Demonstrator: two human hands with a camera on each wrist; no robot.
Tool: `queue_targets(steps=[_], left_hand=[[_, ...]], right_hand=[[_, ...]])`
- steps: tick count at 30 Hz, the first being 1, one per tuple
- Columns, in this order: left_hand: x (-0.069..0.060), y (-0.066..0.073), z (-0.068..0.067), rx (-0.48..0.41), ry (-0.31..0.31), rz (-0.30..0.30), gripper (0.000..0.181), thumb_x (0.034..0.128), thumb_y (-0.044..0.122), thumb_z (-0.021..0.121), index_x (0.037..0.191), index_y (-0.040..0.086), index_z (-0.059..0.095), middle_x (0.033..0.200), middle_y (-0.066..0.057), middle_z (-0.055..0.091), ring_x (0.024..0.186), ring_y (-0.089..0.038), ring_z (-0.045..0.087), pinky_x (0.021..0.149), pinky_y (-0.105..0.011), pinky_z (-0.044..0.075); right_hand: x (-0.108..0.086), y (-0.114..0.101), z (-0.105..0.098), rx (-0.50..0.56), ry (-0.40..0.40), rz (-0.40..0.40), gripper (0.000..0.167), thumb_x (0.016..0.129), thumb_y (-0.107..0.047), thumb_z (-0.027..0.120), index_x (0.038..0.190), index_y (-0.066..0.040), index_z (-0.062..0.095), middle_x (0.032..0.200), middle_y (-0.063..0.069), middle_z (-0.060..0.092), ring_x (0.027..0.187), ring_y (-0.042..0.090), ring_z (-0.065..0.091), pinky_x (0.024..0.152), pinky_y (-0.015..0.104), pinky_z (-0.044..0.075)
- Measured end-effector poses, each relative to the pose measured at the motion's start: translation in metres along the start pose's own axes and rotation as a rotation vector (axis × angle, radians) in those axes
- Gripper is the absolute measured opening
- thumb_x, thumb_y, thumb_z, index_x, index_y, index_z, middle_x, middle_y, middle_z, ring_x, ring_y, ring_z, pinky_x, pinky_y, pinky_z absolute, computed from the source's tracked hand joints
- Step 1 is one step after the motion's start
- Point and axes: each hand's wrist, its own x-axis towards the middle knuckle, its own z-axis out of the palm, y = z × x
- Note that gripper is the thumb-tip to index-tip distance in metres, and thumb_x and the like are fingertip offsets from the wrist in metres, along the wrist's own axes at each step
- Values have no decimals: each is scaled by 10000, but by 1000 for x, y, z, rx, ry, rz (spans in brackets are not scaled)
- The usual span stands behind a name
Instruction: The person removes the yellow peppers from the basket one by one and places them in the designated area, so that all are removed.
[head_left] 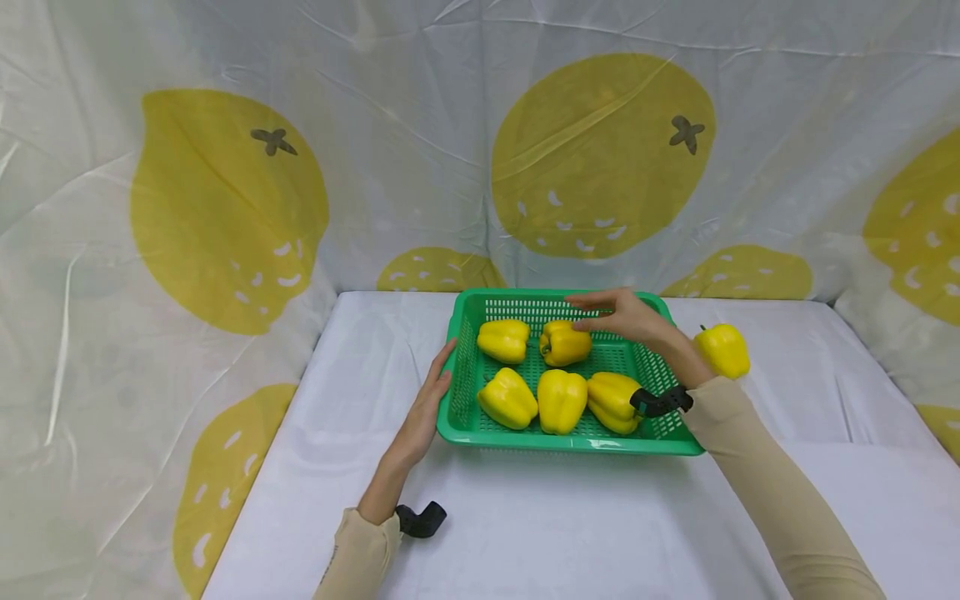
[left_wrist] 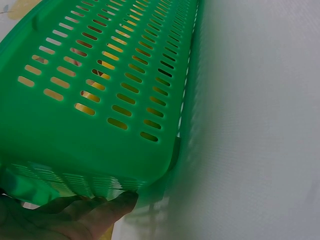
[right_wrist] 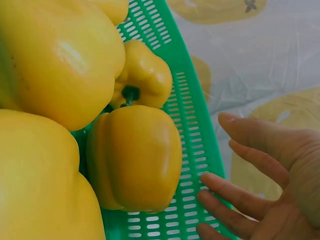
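A green slotted plastic basket (head_left: pixel 570 445) holds several yellow bell peppers, in a back row and a front row. My left hand (head_left: pixel 424 408) lies along the basket's left end, its fingers fairly straight against the outside wall; the left wrist view shows those fingers (left_wrist: pixel 107 212) at the end wall. Over the back right part of the basket is my right hand (head_left: pixel 628 317), fingers spread and holding nothing. Nearest to it is the back-row bell pepper (head_left: pixel 567 343), a deeper yellow one (right_wrist: pixel 137 157), apart from the fingers in the right wrist view.
Another yellow bell pepper (head_left: pixel 723 350) stands on the white-covered table (head_left: pixel 570 533), right of the basket and beside my right forearm. A lemon-print curtain (head_left: pixel 420 167) hangs behind the table and along its sides. A black wrist mount (head_left: pixel 662 402) sits above the front right bell pepper.
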Motion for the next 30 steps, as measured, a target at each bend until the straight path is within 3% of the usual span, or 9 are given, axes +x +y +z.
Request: queue_targets(steps=[14, 25, 30], left_hand=[[-1, -1, 0, 11, 2, -5, 511, 1142, 418, 227, 1648, 396, 155, 1747, 60, 86, 1620, -230, 68, 1283, -608, 47], [0, -1, -1, 4, -2, 3, 508, 1145, 408, 226, 1648, 392, 159, 1746, 58, 92, 1618, -232, 77, 1284, -605, 51], [0, -2, 0, -3, -3, 8, 509, 1146, 401, 226, 1650, 383, 157, 1745, 55, 95, 1612, -232, 90, 1283, -602, 59]], right_hand=[[9, 10, 10, -55, -63, -53, 540, 973, -233, 743, 1471, -96, 586, 1550, 157, 530, 1510, 389, 381, 1167, 595, 390], [11, 17, 13, 5, -71, -37, 501, 932, -136, 780, 1414, -113, 648, 1506, 150, 579, 1480, 372, 433, 1163, 586, 401], [14, 19, 14, -14, -71, -65, 462, 898, -82, 803, 1347, -84, 696, 1456, 156, 620, 1457, 374, 443, 1155, 588, 408]])
